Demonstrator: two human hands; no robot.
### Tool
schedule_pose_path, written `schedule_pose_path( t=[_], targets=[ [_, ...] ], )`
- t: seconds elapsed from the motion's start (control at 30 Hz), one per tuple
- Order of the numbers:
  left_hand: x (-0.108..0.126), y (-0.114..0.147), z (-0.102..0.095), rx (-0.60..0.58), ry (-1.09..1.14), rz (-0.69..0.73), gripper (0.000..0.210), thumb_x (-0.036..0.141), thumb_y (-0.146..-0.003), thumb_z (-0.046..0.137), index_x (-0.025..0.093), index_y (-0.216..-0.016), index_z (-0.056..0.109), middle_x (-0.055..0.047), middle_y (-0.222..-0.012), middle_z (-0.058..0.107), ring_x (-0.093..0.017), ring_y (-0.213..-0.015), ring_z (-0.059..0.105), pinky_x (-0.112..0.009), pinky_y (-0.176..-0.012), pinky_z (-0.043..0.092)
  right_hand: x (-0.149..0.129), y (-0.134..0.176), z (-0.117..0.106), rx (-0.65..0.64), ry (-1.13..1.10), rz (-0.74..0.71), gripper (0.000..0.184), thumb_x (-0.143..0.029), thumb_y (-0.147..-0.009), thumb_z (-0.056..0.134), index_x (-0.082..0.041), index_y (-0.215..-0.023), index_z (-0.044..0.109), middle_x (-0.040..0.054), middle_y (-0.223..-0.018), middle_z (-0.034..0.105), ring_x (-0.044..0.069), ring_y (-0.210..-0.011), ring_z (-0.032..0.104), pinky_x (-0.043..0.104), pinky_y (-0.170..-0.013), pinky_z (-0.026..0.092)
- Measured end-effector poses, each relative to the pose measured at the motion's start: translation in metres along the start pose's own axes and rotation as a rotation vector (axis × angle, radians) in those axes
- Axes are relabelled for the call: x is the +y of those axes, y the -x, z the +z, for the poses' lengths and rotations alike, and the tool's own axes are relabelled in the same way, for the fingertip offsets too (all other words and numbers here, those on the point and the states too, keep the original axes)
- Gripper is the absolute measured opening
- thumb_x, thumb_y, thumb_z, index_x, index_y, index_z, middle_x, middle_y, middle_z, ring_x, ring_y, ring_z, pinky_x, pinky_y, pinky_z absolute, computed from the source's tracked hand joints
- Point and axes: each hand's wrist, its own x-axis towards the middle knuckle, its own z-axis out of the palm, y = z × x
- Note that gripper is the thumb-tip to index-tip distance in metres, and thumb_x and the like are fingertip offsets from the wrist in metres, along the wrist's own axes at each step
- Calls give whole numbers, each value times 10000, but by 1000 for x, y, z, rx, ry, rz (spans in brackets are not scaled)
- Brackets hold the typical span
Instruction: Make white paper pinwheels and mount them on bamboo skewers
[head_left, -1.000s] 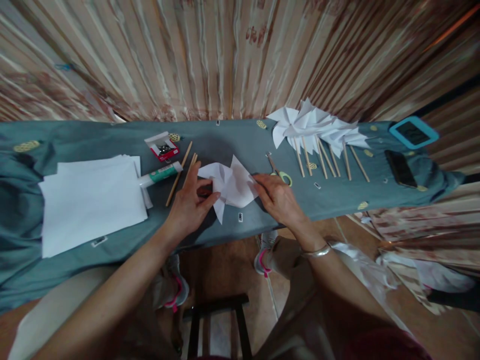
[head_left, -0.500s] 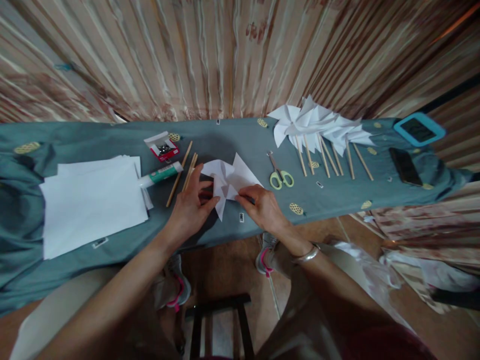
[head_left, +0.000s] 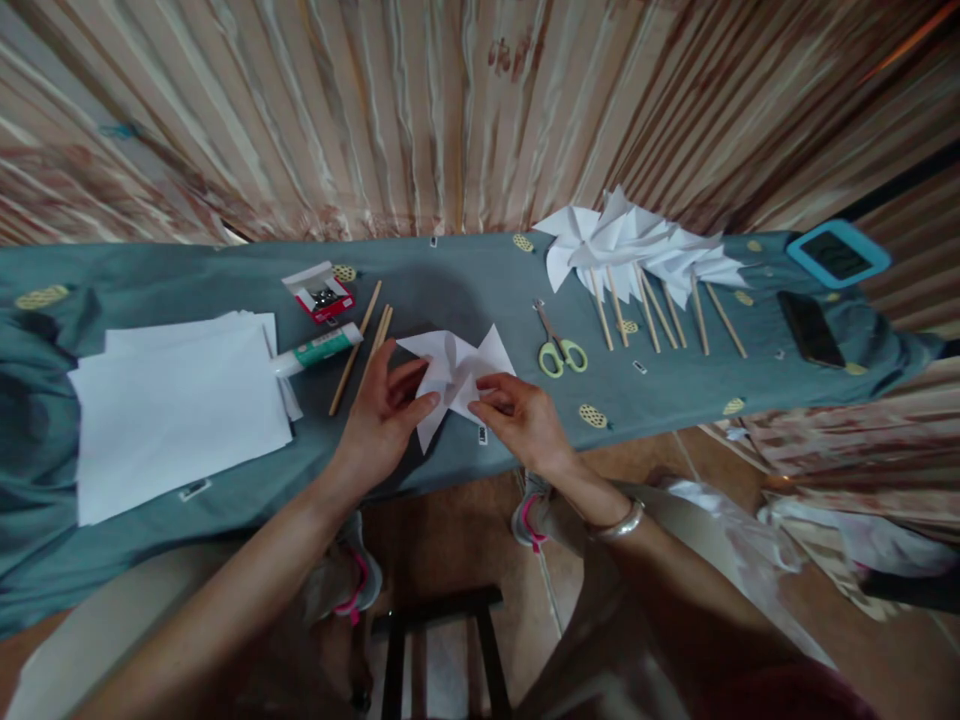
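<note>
A white paper pinwheel (head_left: 453,368) with folded blades is held just above the cloth near the table's front edge. My left hand (head_left: 384,415) grips its left side, thumb in front and fingers curled behind the paper. With thumb and fingers pinched, my right hand (head_left: 521,415) holds the lower right blade. No stick shows on this pinwheel. Left of it lie several wooden sticks (head_left: 355,350), partly behind my left hand. Scissors (head_left: 561,352) with green handles rest to the right of the pinwheel.
On the left are a stack of white paper (head_left: 180,410), a glue stick (head_left: 319,350) and a red open box (head_left: 322,297) of small metal pieces. Finished pinwheels (head_left: 637,245) on sticks lie at the back right. Beyond them are a blue-framed timer (head_left: 838,254) and a phone (head_left: 811,328).
The pinwheel has turned slightly between my hands, its upper right blade tip shifting right and down. Both hands keep hold of it. The other things lie as before, with a small camera shift.
</note>
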Motion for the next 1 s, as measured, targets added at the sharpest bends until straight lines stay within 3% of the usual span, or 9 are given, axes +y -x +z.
schedule_pose_path(
  t=[0.17, 0.33, 0.47, 0.8, 1.0],
  targets=[
    [12, 7, -7, 68, -430, 254, 567, 316, -834, 608, 183, -1353, 421, -139, -1326, 546, -272, -1221, 511, -485, -994, 454, -8, 1, -2, 45, 134, 6, 173, -232, -786, 683, -195, -941, 616, 1, -736, 733, 151, -656, 677, 263, -637, 499],
    [19, 18, -5, -133, -725, 525, 284, 219, -922, 475, 167, -1173, 595, -95, -1172, 654, -244, -1109, 531, -447, -974, 444, -13, 0, -4, -12, 195, -17, 61, -215, -806, 674, -188, -847, 637, 7, -745, 725, 142, -679, 676, 242, -637, 474],
    [12, 25, -1, -200, -826, 542, 303, 180, -927, 455, 160, -1200, 586, -97, -1204, 662, -269, -1131, 525, -461, -937, 443, -14, -1, -6, -51, 206, -40, 54, -242, -828, 662, -189, -818, 655, 0, -732, 717, 131, -661, 662, 231, -617, 451],
    [8, 32, 7, -201, -863, 510, 369, 85, -899, 410, 110, -1262, 470, -122, -1113, 675, -265, -1132, 527, -446, -937, 414, -17, -1, -11, -127, 260, -126, 90, -220, -882, 588, -189, -868, 671, -2, -765, 712, 111, -648, 618, 218, -617, 412],
    [5, 32, 9, -208, -877, 480, 432, 90, -904, 395, 129, -1335, 387, -129, -1185, 647, -277, -1169, 510, -450, -934, 399, -18, -6, -12, -171, 289, -111, 83, -198, -875, 590, -185, -874, 672, -9, -749, 706, 107, -638, 600, 216, -612, 394]
  ],
)
